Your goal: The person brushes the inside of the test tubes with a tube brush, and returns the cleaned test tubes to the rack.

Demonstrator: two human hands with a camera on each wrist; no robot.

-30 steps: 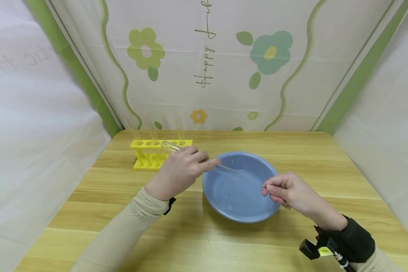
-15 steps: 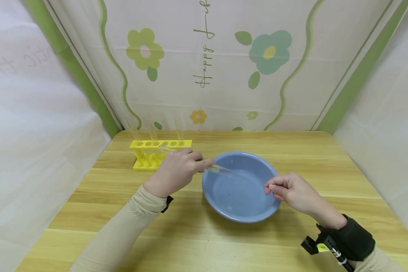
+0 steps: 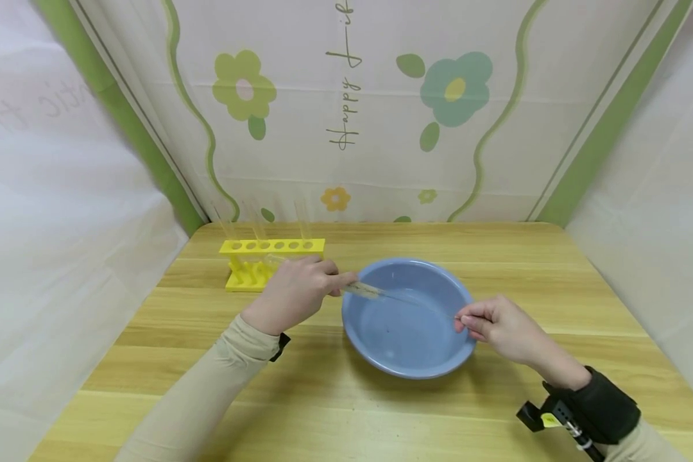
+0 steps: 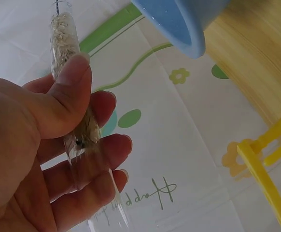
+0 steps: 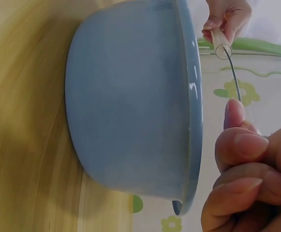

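Observation:
My left hand [image 3: 297,289] holds a clear glass test tube [image 4: 112,208], thumb on one side and fingers on the other. The tube tilts, its mouth pointing right over the blue basin [image 5: 131,96]. Inside it sits a test tube brush [image 4: 63,36] with pale bristles, packed close to the mouth. From there its thin twisted wire handle [image 5: 234,77] runs out to my right hand [image 3: 502,327], which pinches the wire between thumb and forefinger beside the basin's right rim. The tube's rounded end is partly behind my left hand in the head view.
A yellow test tube rack [image 3: 271,246] stands at the back left, with several holes and a few clear tubes [image 3: 303,218] upright on it. Wooden tabletop [image 3: 381,417] lies around the basin, and printed cloth [image 3: 381,160] hangs behind and at the sides.
My hands have drawn slightly apart, the left leftward and the right rightward. The brush's bristles have slid along inside the test tube and now show near its mouth.

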